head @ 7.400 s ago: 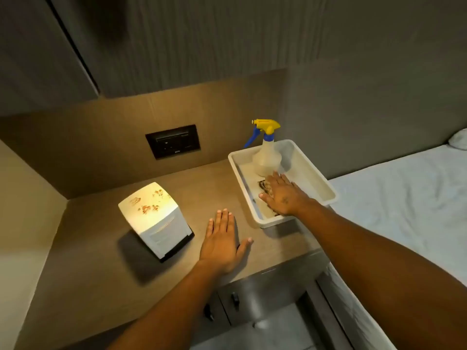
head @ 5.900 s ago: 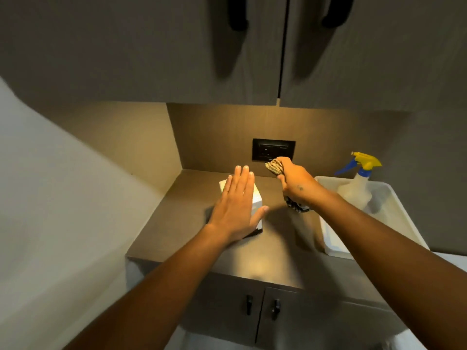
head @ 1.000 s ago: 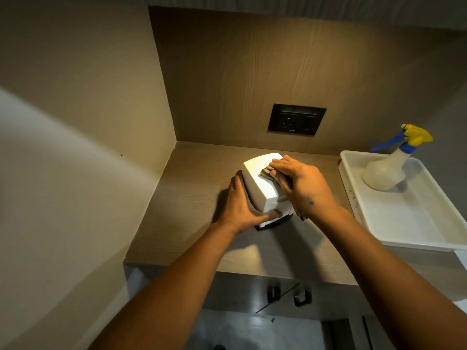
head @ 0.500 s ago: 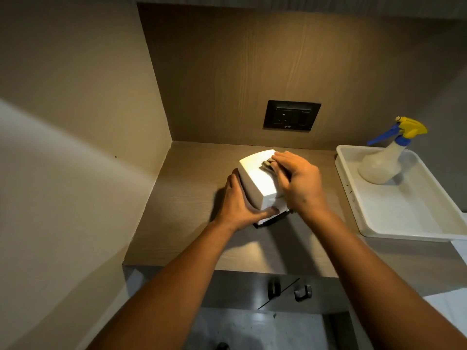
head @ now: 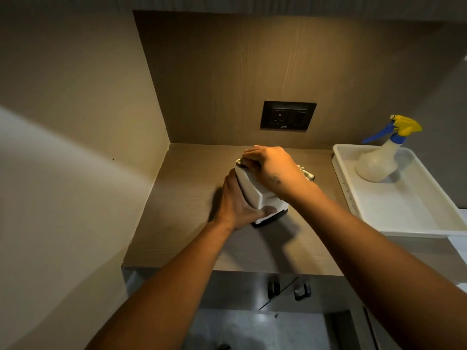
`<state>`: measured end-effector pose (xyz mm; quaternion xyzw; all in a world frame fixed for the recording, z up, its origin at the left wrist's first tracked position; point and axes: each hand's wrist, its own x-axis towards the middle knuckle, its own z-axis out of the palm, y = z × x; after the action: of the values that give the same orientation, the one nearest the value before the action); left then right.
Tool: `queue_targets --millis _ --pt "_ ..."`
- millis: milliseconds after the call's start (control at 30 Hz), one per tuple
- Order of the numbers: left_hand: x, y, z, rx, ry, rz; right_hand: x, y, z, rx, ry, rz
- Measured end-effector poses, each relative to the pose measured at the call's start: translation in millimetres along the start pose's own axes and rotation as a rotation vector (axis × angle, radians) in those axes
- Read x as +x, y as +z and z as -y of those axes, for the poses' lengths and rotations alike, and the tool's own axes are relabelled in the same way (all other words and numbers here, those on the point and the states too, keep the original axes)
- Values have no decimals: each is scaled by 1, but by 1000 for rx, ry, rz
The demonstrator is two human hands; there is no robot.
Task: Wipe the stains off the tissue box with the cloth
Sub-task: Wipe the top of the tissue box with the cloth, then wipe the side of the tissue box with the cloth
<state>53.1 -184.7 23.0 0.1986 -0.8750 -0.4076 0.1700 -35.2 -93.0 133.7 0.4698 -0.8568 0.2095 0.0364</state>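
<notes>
Hands of one person work at a white tissue box (head: pixel 255 190) that stands on a wood-grain counter (head: pixel 187 223), roughly in the middle of it and toward the back wall. The box has a dark base and sits turned at an angle, one corner facing the viewer.

The left hand (head: pixel 236 205) grips the box's left side, palm flat against the wall and thumb hooked across the near lower corner, bracing it. The right hand (head: pixel 270 165) lies over the top of the box, fingers curled down and closed on a crumpled patterned cloth (head: pixel 307 174). Part of the cloth peeks out beyond the fingertips at the far top edge of the box, and more bunches out behind the wrist on the right. The top surface beneath the hand is hidden, so any stains there cannot be seen.

To the right, well apart from the box, a white tray (head: pixel 409 213) rests on the counter. A translucent spray bottle (head: pixel 379 162) with a yellow and blue trigger head stands upright in the tray's far corner.

On the back wall above the box sits a black socket and switch plate (head: pixel 288 116). Below the counter's front edge, two dark cabinet handles (head: pixel 288 290) sit side by side.
</notes>
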Motion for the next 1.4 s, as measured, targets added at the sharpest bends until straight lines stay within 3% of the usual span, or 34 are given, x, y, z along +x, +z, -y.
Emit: queue_targets --millis 233,500,600,733,867,933,967,1100,1267,1400 --pt "-4 -2 4 -46 -32 26 21 -15 -17 112 270 29" --pt "-6 -5 3 -45 -46 83 -5 -18 -24 132 238 67" --pt "-4 -7 0 -29 -75 94 -15 -19 -32 252 292 43" --pt "-8 -15 -19 42 -76 157 -35 -35 -53 538 369 -39" --pt "-9 -40 -26 114 -96 307 -69 -25 -83 1153 586 -182" --pt "-13 -27 -51 185 -147 297 -104 -16 -117 1506 768 -219" --pt "-15 -31 -58 152 -165 251 -112 -5 -123 1563 835 -235" --pt "12 -31 -96 237 -31 62 -119 17 -111 1612 978 -255" --pt "36 -14 -106 586 -31 206 -99 20 -82 1644 878 -341" --pt "37 -9 -102 684 -46 246 -88 25 -88 1502 779 -362"
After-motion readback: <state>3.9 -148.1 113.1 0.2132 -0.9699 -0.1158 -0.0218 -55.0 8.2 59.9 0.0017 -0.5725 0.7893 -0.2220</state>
